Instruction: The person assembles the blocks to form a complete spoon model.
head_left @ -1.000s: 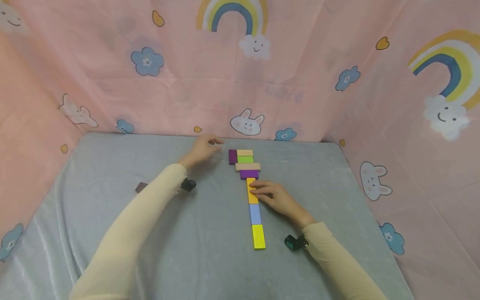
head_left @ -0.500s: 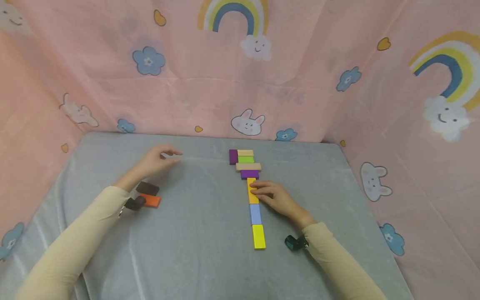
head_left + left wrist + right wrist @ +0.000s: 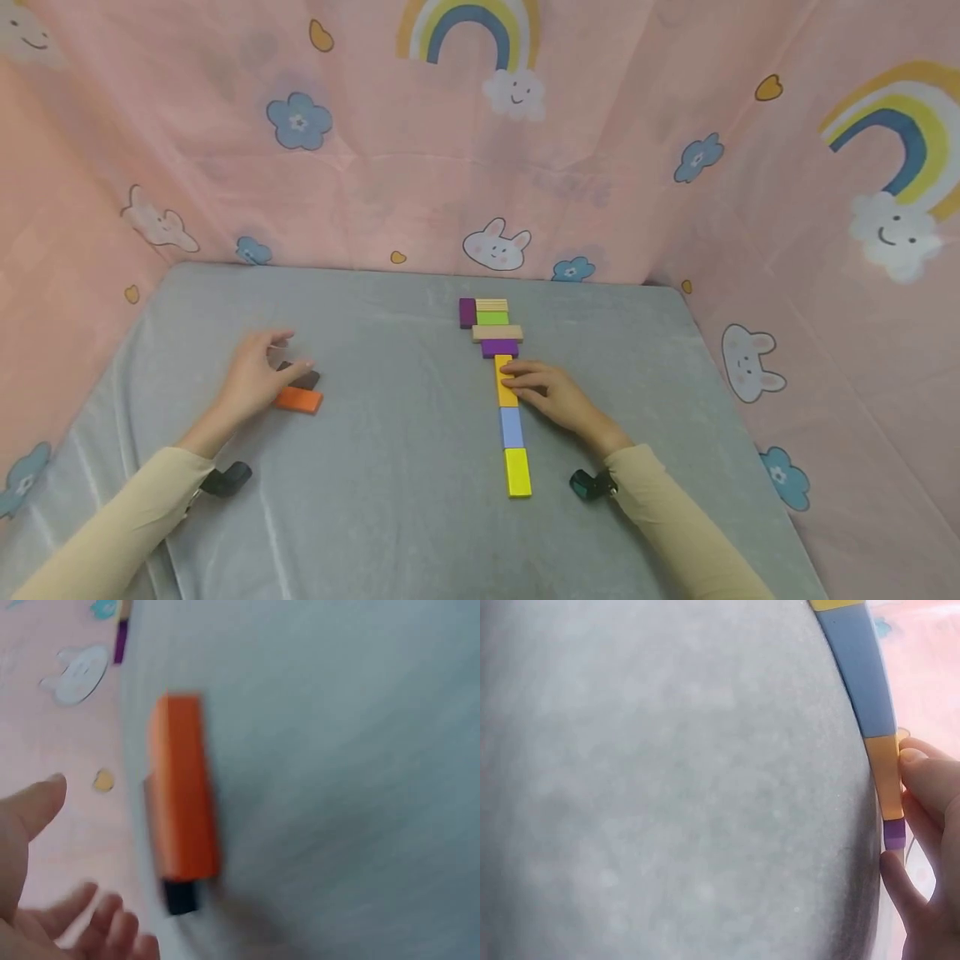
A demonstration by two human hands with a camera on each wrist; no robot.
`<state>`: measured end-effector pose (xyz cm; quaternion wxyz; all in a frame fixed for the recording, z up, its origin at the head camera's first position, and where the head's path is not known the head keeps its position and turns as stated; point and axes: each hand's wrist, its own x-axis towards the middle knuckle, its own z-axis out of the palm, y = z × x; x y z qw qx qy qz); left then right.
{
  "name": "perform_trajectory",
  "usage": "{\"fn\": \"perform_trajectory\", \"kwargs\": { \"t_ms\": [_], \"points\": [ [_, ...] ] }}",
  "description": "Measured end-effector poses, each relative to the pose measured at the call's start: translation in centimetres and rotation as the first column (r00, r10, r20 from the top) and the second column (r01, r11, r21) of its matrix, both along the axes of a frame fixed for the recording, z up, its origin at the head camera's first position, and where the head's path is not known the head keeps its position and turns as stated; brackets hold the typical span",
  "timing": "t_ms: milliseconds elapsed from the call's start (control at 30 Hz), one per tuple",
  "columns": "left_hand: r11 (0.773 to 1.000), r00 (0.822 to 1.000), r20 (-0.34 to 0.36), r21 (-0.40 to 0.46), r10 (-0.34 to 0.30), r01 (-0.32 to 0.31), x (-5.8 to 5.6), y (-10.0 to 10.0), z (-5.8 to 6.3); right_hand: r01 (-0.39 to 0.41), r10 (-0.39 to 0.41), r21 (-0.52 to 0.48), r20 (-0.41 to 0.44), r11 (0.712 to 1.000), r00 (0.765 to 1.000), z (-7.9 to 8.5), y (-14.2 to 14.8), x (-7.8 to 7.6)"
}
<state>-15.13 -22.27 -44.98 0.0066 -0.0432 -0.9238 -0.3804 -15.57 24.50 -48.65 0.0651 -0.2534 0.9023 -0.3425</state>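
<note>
In the head view my left hand (image 3: 253, 373) is over a dark brown block (image 3: 306, 378) and an orange block (image 3: 299, 401) that lie side by side at the left. Its thumb and fingers are spread apart with nothing between them; in the left wrist view the orange block (image 3: 184, 787) stands out in front of the dark one (image 3: 181, 897). My right hand (image 3: 558, 400) rests its extended fingertips on an orange-yellow block (image 3: 504, 392) in the row. Below that block come a light blue block (image 3: 512, 427) and a yellow block (image 3: 517, 472), end to end.
Beyond the orange-yellow block the row continues with a purple block (image 3: 499, 348), a plain wood block (image 3: 497, 333), a green block (image 3: 492, 318), a striped wood-coloured piece (image 3: 491, 305) and a dark purple block (image 3: 467, 313). A pink patterned curtain (image 3: 360, 192) borders the grey-covered table (image 3: 397, 467).
My left hand has moved left and toward me, from beside the far end of the row to the dark brown and orange blocks. The right hand keeps its place on the row.
</note>
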Motion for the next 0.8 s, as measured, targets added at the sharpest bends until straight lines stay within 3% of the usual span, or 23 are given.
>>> {"fn": "perform_trajectory", "kwargs": {
  "t_ms": [167, 400, 800],
  "points": [
    [0.996, 0.995, 0.037, -0.016, 0.090, -0.089, 1.7, 0.4, -1.5, -0.002, 0.002, -0.003, -0.007, 1.000, 1.000, 0.1, 0.0, 0.0],
    [0.982, 0.983, 0.032, -0.060, 0.182, -0.180, 2.4, 0.9, -2.4, -0.007, 0.007, 0.005, -0.014, 1.000, 1.000, 0.1, 0.0, 0.0],
    [0.976, 0.979, 0.045, -0.100, 0.199, -0.194, 2.2, 1.1, -2.5, -0.008, 0.008, 0.014, -0.034, 1.000, 0.999, -0.1, 0.1, 0.0]
  ]
}}
